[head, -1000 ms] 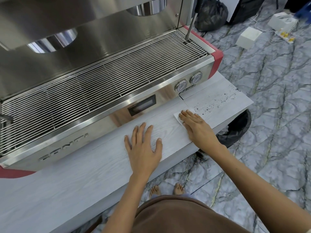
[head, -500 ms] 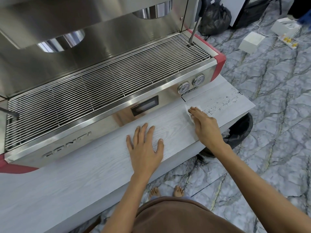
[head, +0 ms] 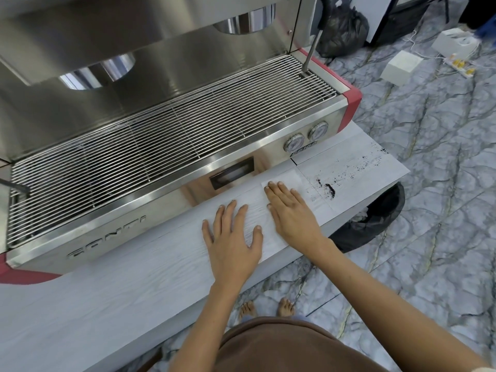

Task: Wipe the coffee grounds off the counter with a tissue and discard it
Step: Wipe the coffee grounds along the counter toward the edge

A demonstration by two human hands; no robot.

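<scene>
Both hands lie flat and apart on the pale counter (head: 107, 285): the left hand (head: 232, 237) bare on the wood, the right hand (head: 291, 213) pressing a white tissue (head: 285, 178) with straight fingers. Coffee grounds (head: 330, 189) sit just right of the tissue, thinner specks trailing toward the corner, above a black-lined bin (head: 375, 218).

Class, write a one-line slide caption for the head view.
Right hand presses a tissue flat beside coffee grounds on the counter; left hand rests flat.

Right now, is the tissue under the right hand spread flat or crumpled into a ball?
Spread flat. The tissue lies as a smooth sheet on the counter, its edges showing beyond the straight fingers of the right hand pressing it.
</scene>
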